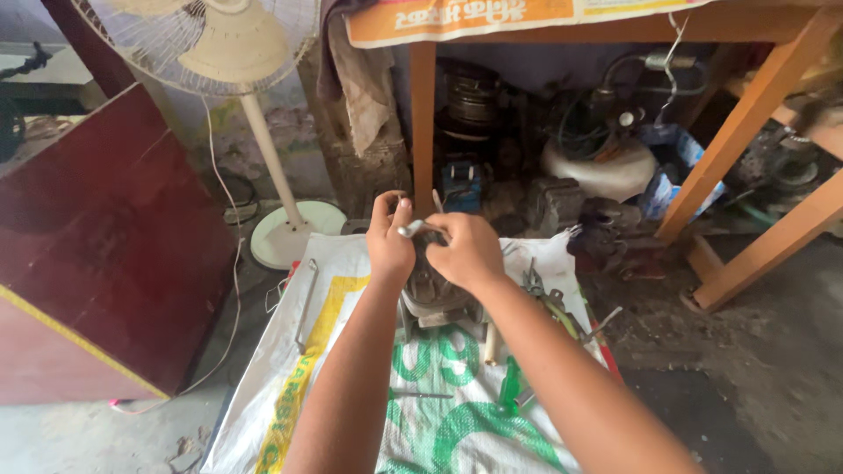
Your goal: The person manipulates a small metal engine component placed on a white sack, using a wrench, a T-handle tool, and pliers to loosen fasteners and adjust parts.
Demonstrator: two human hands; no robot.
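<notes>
Both my hands reach forward over a white woven sack (290, 351) with green and yellow print, spread on the floor. My left hand (389, 244) and my right hand (468, 250) together grip a small metal tool (411, 230), a wrench or socket handle, above a grey metal engine part (432, 297) standing on the sack. The part is mostly hidden behind my hands and wrists. Which hand bears the tool's weight is unclear.
Several hand tools (544, 294) and a metal rod (306, 303) lie on the sack. A pedestal fan (263, 132) stands at back left beside a dark red board (97, 246). An orange wooden table (746, 114) covers motors, a pale tank (601, 167) and clutter.
</notes>
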